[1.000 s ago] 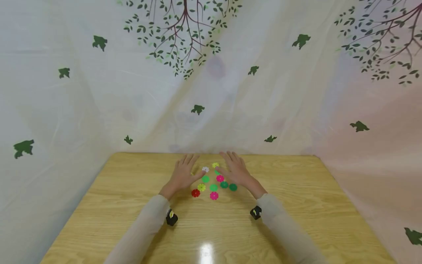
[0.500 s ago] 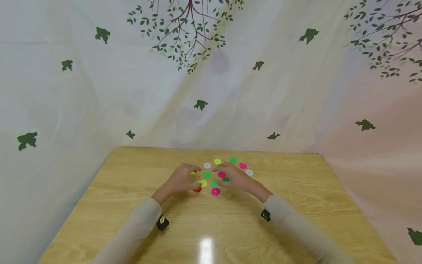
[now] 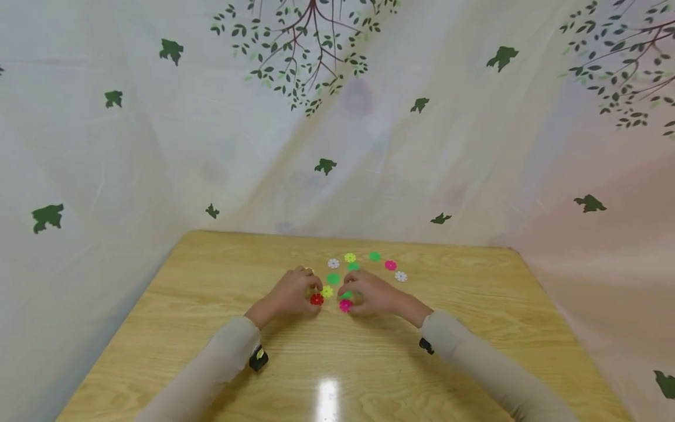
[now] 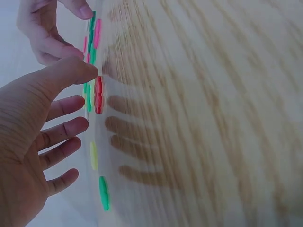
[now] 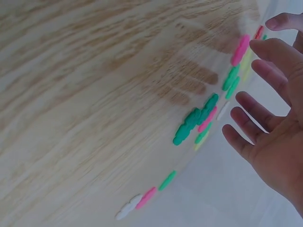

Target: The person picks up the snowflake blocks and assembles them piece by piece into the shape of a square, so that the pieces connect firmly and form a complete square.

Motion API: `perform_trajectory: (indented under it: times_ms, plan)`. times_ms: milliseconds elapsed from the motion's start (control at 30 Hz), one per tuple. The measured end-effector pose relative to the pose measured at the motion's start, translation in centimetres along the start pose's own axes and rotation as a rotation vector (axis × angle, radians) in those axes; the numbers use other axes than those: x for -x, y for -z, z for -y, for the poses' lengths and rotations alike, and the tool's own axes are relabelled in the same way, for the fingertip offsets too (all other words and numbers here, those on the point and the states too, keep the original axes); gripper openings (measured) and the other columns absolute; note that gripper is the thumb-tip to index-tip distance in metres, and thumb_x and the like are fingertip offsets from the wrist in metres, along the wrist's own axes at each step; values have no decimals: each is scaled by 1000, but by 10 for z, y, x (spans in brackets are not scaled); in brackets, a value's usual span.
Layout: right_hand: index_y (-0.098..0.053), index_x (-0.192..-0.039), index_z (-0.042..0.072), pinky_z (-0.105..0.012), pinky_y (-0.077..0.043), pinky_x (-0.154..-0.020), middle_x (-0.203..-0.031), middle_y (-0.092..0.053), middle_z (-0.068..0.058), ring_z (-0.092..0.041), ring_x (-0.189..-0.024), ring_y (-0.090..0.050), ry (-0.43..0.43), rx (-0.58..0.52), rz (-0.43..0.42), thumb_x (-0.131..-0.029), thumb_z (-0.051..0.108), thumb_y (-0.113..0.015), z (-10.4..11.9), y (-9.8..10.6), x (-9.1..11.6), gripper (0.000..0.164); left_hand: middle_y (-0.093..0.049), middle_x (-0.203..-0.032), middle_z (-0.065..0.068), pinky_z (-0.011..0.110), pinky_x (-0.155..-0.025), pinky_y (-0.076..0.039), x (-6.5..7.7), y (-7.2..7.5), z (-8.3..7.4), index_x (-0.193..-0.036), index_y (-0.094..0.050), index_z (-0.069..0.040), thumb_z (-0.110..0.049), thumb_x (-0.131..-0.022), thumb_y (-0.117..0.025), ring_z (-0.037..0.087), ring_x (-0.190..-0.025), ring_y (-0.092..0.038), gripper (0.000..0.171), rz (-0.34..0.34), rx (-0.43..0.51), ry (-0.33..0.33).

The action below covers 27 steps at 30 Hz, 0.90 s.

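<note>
Flower-shaped plastic discs in several colours lie flat on the wooden table. My left hand (image 3: 285,293) hovers beside the red flower disc (image 3: 317,299), thumb and fingers apart and slightly bent. In the left wrist view nothing lies between the fingers of the left hand (image 4: 28,132). Over the right part of the cluster, my right hand (image 3: 381,294) is held with loosely bent fingers, near a pink flower disc (image 3: 345,305). The right wrist view shows the right hand (image 5: 279,118) above the surface and holding nothing; dark green discs (image 5: 187,126), covered by it in the head view, lie below.
A yellow disc (image 3: 327,291) and a green disc (image 3: 333,279) lie between the hands. Behind are a white disc (image 3: 333,264) and another yellow one (image 3: 350,258). A pink disc (image 3: 391,265) lies right of them. A printed curtain (image 3: 253,146) stands behind the table (image 3: 211,252).
Both hands have drawn back toward the person and lowered from a spread, outstretched pose; their fingers are now more bent. Discs at the back right, formerly hidden by the right hand, now show.
</note>
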State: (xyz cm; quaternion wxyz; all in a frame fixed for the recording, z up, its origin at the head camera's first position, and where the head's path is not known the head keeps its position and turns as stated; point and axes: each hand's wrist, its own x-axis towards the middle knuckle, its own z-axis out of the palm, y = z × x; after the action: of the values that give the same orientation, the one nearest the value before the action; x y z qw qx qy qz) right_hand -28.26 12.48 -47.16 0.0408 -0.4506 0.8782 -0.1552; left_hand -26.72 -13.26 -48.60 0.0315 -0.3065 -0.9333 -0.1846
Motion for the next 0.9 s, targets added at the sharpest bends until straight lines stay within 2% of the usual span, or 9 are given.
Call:
perform_trajectory:
  times_ms: [167,400,567,700,900]
  plan:
    - [-76,-110,15,-43,-50,-100,-124,-65,-11,-27,-118,-55,53,83,22,-86,19,-80,-3,-3,-5,25,-67,-96,-1,39,-79,-45,0,0,3,-100,-76,-16,-33,-75,-86,17,-90,-51,32,15,-26,13]
    - [-77,-103,13,-40,-49,-97,-116,-67,-9,-27,-113,-57,111,118,-20,-87,15,-80,-2,-7,-11,16,-68,-90,-3,33,-75,-44,0,-2,6,-96,-80,-16,-30,-75,-85,13,-83,-50,26,4,-17,7]
    - [-75,-100,13,-35,-49,-92,-112,-65,-7,-23,-107,-55,87,102,-20,-84,10,-82,0,-7,-13,18,-67,-86,-4,34,-75,-44,-1,-1,5,-91,-79,-16,-26,-74,-86,13,-81,-51,21,-3,28,11]
    - [-75,-99,15,-32,-47,-88,-109,-62,-5,-21,-103,-51,69,85,-11,-80,8,-83,1,-7,-14,22,-66,-87,-4,37,-76,-44,-1,-1,4,-89,-77,-15,-23,-73,-86,15,-85,-53,20,27,83,48]
    - [-74,-101,21,-27,-44,-85,-107,-62,0,-16,-101,-48,46,99,0,-79,13,-86,-1,-10,-17,25,-63,-87,-2,37,-77,-44,-2,2,3,-89,-75,-13,-19,-72,-86,17,-86,-51,21,83,129,95]
